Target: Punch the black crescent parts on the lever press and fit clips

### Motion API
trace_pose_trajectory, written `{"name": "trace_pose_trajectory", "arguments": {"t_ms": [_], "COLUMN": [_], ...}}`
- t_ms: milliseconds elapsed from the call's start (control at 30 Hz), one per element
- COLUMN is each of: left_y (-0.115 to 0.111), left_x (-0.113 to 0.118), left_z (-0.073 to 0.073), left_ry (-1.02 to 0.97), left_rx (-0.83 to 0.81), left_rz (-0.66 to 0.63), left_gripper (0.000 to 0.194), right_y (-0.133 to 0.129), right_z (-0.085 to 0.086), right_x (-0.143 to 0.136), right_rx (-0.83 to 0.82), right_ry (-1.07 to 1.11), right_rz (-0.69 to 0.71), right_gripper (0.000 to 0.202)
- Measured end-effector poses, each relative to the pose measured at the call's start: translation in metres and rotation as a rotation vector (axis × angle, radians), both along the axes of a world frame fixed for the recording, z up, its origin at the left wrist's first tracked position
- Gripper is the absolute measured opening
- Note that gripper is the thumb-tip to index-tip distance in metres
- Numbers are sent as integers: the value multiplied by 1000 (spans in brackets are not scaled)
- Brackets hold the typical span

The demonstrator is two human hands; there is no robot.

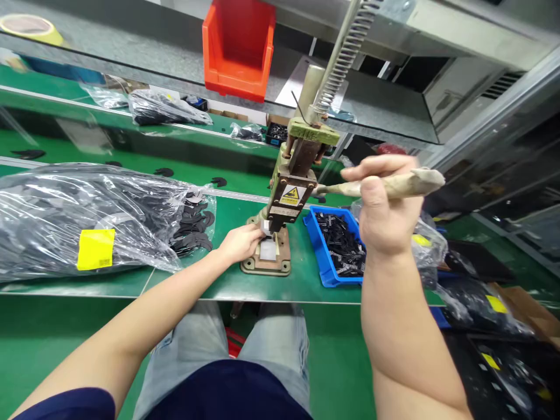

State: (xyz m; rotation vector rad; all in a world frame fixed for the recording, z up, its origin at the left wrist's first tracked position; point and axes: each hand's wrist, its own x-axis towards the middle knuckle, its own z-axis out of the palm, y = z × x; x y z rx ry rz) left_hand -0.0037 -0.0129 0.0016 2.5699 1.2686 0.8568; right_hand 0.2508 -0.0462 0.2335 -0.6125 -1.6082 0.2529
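Observation:
A hand press [292, 175] with a yellow warning label stands on the green table. My right hand [387, 204] is wrapped round its cloth-covered lever [406, 184], raised to the right of the press. Low at the press head, my left hand [242, 242] has its fingertips together beside the tool, above the base plate [268, 251]; whatever they hold is too small to name. Right of the press, a blue tray [326, 271] holds small black parts [343, 245]. On the left, a large clear plastic bag [131, 210] spills flat black curved pieces [192, 227].
An orange bin [238, 52] sits on the grey shelf [144, 58] above. Behind the press, loose black pieces lie on a green surface [245, 169]. More plastic bags [426, 245] are at the right. At the far left edge another person's hand [13, 60] shows, blurred.

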Motion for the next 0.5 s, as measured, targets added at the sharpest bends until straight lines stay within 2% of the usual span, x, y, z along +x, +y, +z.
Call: {"name": "trace_pose_trajectory", "arguments": {"t_ms": [67,133,233,400,500], "left_y": [1,1,2,3,1], "left_x": [2,3,4,3,5], "left_z": [1,4,6,3,3], "left_ry": [36,54,61,58,57], "left_rx": [-2,-9,-13,-5,-12], "left_rz": [-9,-15,-21,-27,-20], "left_gripper": [28,29,28,28,28], "right_y": [-3,-12,-32,-58,-65], "right_z": [-4,-16,-45,-100,-120], "right_x": [-6,-9,-9,2,6], "right_rx": [-29,-41,-18,30,70], "right_ry": [0,45,32,-131,-161], "right_rz": [5,2,-8,-30,-63], "right_gripper": [19,24,26,15,11]}}
